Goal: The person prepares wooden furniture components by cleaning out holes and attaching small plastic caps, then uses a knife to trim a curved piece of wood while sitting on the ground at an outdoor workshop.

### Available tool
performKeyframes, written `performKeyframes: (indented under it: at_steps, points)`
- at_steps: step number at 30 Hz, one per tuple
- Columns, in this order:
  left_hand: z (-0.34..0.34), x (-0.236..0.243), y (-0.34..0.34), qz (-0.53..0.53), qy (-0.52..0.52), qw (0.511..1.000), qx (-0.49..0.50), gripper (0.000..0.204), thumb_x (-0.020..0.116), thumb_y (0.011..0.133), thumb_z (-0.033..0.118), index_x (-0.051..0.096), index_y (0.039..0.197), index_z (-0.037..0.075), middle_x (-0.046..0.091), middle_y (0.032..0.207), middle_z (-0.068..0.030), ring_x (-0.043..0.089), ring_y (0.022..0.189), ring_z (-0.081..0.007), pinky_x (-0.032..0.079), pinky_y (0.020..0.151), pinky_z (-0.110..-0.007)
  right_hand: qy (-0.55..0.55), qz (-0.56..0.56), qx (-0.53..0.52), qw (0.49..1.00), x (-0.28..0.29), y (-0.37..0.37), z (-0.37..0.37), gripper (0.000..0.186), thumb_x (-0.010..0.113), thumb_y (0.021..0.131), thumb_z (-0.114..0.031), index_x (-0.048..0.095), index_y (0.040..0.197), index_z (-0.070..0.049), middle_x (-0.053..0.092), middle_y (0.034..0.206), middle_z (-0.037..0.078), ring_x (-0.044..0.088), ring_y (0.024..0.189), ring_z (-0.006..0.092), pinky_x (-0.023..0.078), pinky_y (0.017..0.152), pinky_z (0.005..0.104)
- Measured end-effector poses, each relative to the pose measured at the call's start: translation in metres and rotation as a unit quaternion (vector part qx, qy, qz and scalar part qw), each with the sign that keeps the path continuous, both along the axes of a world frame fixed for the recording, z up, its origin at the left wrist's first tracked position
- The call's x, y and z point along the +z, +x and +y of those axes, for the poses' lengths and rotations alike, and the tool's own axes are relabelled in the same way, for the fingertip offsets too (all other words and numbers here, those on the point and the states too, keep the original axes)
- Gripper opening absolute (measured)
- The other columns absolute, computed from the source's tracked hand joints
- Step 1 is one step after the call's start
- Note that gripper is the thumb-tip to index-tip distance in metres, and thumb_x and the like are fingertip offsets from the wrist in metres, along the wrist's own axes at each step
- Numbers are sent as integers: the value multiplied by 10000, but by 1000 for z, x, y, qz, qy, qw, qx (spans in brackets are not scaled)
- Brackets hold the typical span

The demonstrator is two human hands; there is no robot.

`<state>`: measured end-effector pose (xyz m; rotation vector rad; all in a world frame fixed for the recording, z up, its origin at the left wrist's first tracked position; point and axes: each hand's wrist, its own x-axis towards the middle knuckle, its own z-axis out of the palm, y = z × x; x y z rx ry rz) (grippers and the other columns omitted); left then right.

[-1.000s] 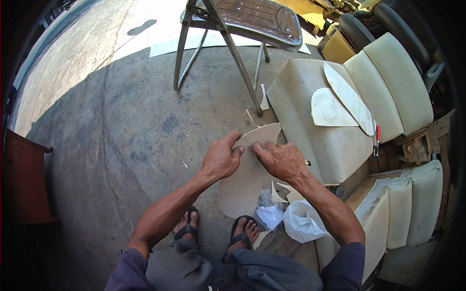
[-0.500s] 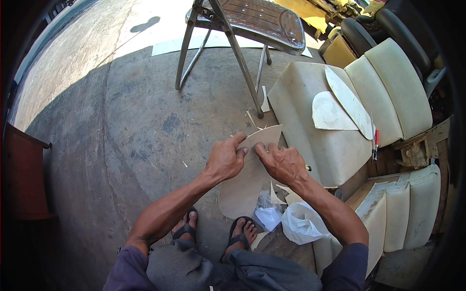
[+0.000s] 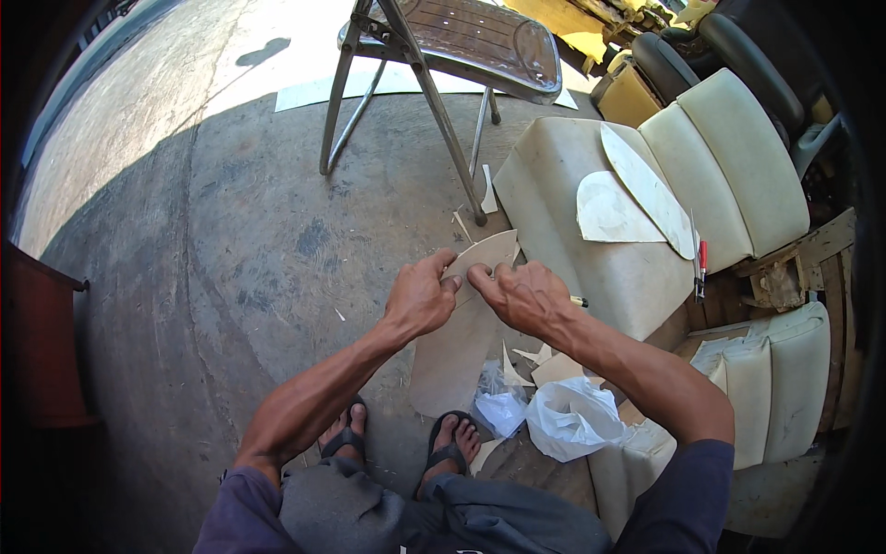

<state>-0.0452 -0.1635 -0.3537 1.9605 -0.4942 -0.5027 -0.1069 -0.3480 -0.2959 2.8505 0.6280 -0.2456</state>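
Note:
A long tan sheet (image 3: 450, 365) with rounded ends stands tilted in front of my feet; it looks like thin board or stiff card. My left hand (image 3: 423, 294) pinches its left edge near the top, thumb on the face. Against the upper right of the sheet, my right hand (image 3: 524, 297) is closed with fingers curled and thumb extended toward the left hand. From behind its palm pokes a slim tool (image 3: 579, 301) with a black-and-yellow end; its working tip is hidden. Pale offcuts (image 3: 515, 365) lie below the right hand.
A white plastic bag (image 3: 572, 420) and a clear bag (image 3: 501, 411) sit near my right foot. Cream seat cushions (image 3: 572, 212) fill the right, bearing cut white pieces (image 3: 614, 208) and a red-handled tool (image 3: 701, 263). Ahead stands a folding chair (image 3: 443, 55); a red-brown metal object (image 3: 46, 337) is at left.
The whole view has shifted slightly. My right forearm has swung outward to the right, and the right hand with its tool has moved up a little. The left hand keeps its pinch on the sheet.

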Motion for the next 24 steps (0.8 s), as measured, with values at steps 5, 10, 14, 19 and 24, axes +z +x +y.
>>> performKeyframes:
  at_steps: [5, 10, 14, 19, 24]
  points:
    - [0, -3, 1, -10, -13, 1000, 11, 284, 653, 922, 128, 643, 1183, 17, 691, 884, -263, 694, 844, -405, 505, 769, -458, -29, -8, -7, 1000, -4, -1, 4, 205, 536, 964, -140, 521, 1122, -10, 687, 760, 179, 722, 630, 326, 568, 523, 424]
    - [-6, 2, -1, -15, 10, 1000, -4, 289, 653, 916, 135, 645, 1178, 13, 695, 892, -267, 696, 851, -410, 513, 774, -447, -3, 17, -50, 999, -1, 2, 4, 159, 537, 966, -153, 533, 1075, -36, 689, 756, 176, 704, 619, 360, 559, 530, 455]
    - [1, -4, 1, -4, -17, 1000, -10, 285, 646, 923, 151, 650, 1174, 16, 703, 931, -272, 701, 877, -401, 516, 801, -444, 46, 60, -73, 994, 28, 15, 7, 150, 530, 986, -203, 573, 1025, -65, 693, 748, 166, 683, 648, 388, 544, 566, 462]
    - [7, -15, 13, 80, -12, 995, -53, 347, 667, 930, 211, 658, 1214, 13, 731, 1012, -224, 708, 959, -336, 515, 857, -435, 342, -95, -228, 907, 13, -26, -17, 200, 609, 998, -250, 624, 981, -52, 625, 683, 180, 641, 614, 392, 486, 571, 473]
    - [6, -23, 18, 238, -91, 964, -74, 384, 681, 946, 225, 662, 1253, -5, 737, 1040, -136, 684, 965, -231, 512, 877, -396, 454, -120, -406, 784, -46, -101, -9, 283, 628, 1011, -286, 618, 943, -11, 584, 687, 197, 589, 601, 336, 476, 609, 409]
